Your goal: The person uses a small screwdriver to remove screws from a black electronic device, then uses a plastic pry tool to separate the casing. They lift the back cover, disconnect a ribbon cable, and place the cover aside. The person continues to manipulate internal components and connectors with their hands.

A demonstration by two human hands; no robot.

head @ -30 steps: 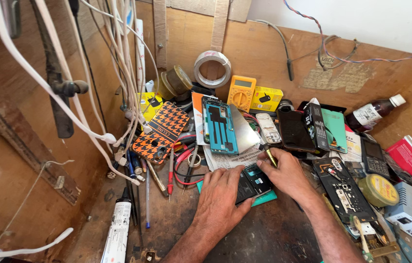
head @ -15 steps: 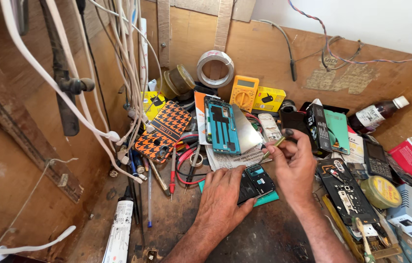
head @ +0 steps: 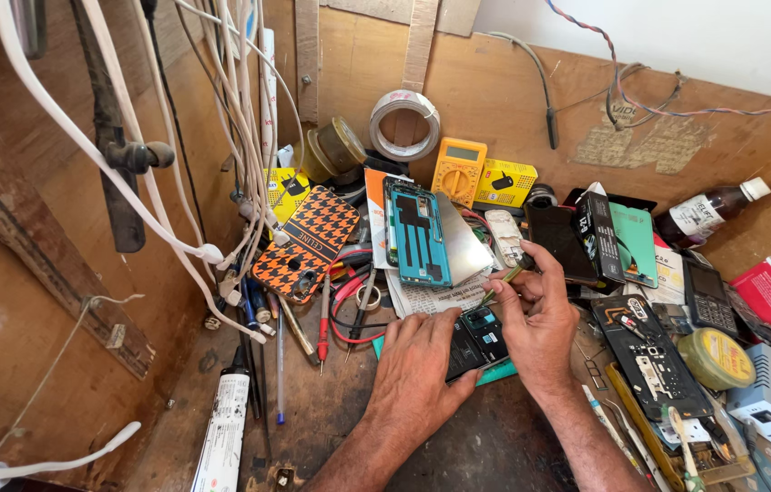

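Fingers of the left hand (head: 417, 369) are spread flat and pressing down on the opened phone (head: 474, 339), pinning its near end against the teal mat (head: 495, 373) that peeks out just under the fingertips. Over on the other side, the right hand (head: 540, 314) has its fingers curled tight, thumb and forefinger pinched on a slim yellow-green tool (head: 501, 281), its tip angled down just above the phone's far edge. The phone itself lies dark and face-open between the two hands, touching the left fingers, right beside the right knuckles. Just beyond the fingertips sits a teal phone frame (head: 414, 232) leaning on a metal sheet (head: 460, 239), with printed paper (head: 431, 293) beneath it. Off past the left fingers, an orange houndstooth phone cover (head: 308, 241) and a red-handled screwdriver (head: 323, 321). Further back from the right fingers, a yellow multimeter (head: 458, 170) and a roll of tape (head: 404, 125) against the wooden wall. To the outside of the right wrist, a dark circuit board (head: 654, 357) and a round tin (head: 718, 357).
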